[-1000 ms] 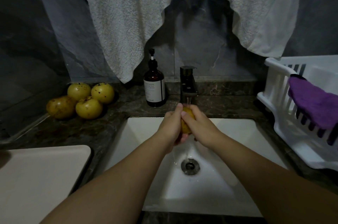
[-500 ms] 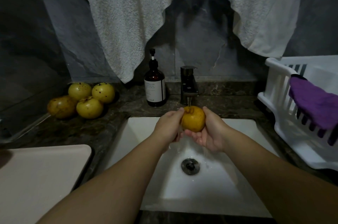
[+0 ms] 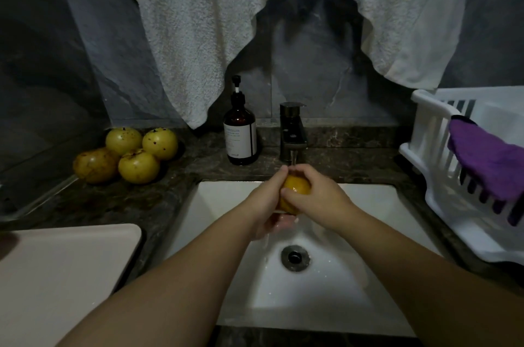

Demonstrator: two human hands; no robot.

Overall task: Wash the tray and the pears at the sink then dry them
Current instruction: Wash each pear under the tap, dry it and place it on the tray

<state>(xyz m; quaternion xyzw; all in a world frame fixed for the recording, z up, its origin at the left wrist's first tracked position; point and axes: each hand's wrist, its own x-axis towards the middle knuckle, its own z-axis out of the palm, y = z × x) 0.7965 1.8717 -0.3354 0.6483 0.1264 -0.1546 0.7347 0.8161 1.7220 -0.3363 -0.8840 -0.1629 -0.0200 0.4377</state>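
A yellow pear is held over the white sink, right under the dark faucet with water running on it. My left hand cups it from the left and below. My right hand wraps over its top and right side, so most of the pear is hidden. Several more yellow pears lie on the dark counter at the back left. A pale tray lies flat on the counter at the front left.
A brown pump bottle stands left of the faucet. A white towel hangs on the wall above. A white dish rack with a purple cloth over its rim stands right of the sink. The drain is open.
Half a second ago the pear sat exposed between both hands; now my right hand has slid over its top and covers it, turning the pear under the water.
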